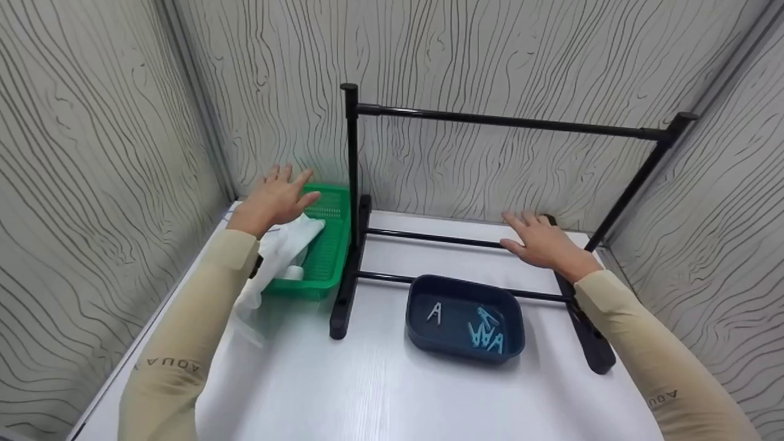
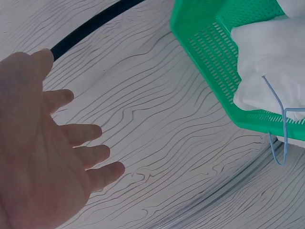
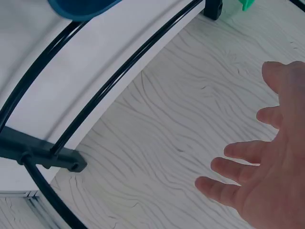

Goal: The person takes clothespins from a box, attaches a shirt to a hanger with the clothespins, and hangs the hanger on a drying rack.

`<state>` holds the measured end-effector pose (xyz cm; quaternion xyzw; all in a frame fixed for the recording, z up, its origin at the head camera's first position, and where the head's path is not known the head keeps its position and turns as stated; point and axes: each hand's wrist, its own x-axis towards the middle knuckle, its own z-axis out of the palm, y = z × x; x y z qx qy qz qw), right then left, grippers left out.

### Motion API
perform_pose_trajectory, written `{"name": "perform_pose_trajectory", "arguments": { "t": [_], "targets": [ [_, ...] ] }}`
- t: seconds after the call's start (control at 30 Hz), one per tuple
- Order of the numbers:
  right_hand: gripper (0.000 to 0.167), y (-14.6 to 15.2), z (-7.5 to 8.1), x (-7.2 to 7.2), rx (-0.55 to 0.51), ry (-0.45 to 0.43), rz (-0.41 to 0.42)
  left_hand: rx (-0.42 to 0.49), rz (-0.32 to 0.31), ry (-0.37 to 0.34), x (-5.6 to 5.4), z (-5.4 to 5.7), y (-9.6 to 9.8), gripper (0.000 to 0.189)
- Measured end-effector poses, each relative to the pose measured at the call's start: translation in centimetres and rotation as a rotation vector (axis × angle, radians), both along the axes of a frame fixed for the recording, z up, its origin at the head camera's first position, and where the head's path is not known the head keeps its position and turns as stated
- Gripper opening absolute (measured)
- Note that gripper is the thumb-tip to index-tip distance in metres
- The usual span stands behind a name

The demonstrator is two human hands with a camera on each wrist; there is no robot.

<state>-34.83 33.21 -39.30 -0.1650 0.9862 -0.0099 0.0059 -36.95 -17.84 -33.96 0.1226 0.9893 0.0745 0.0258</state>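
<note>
My left hand (image 1: 274,199) is held above the green basket (image 1: 331,245), its fingers spread and nothing in it. Inside that basket lies a heap of white cloth (image 1: 285,242), part of which hangs over the near left edge; a thin blue cord (image 2: 284,124) trails over the rim in the left wrist view. On the right, my right hand (image 1: 539,242) hovers with fingers apart near the right post of a black rack (image 1: 514,121), also holding nothing. A dark blue bin (image 1: 422,346) stands at the rack's front, with several light blue clothespins (image 1: 484,331) and a whitish clothespin (image 1: 435,313) inside.
The rack's lower rails (image 1: 429,236) run just above the white table (image 1: 343,392), between two black feet (image 1: 591,343). Wood-grain patterned panels (image 1: 453,55) enclose the table at the back and both sides.
</note>
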Motion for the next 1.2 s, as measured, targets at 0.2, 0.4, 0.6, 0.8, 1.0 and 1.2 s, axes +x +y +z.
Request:
{"name": "perform_pose_trajectory", "arguments": {
  "t": [0.2, 0.4, 0.6, 0.8, 1.0, 1.2],
  "targets": [
    [0.06, -1.4, -1.0, 1.1, -0.031, -0.062, 0.081, 0.01, -0.016, 0.032, 1.6, 0.0, -0.4, 0.066],
    [0.055, -2.5, -3.1, 1.9, -0.023, -0.077, 0.152, 0.05, -0.04, 0.086, 3.4, -0.4, -2.2, 0.065],
    [0.049, -2.5, -5.2, 2.8, 0.009, -0.103, 0.172, 0.067, -0.017, 0.108, 5.0, -1.3, -4.1, 0.066],
    [0.041, -2.1, -7.4, 2.9, 0.036, -0.17, 0.143, 0.072, 0.02, 0.094, 6.2, -2.6, -5.7, 0.067],
    [0.037, -1.6, -9.7, 3.3, 0.023, -0.192, 0.097, 0.103, 0.075, 0.055, 7.0, -4.0, -6.7, 0.069],
    [0.028, -1.2, -11.6, 3.7, 0.023, -0.189, 0.07, 0.135, 0.132, 0.011, 8.5, -5.3, -7.6, 0.071]
  ]
}}
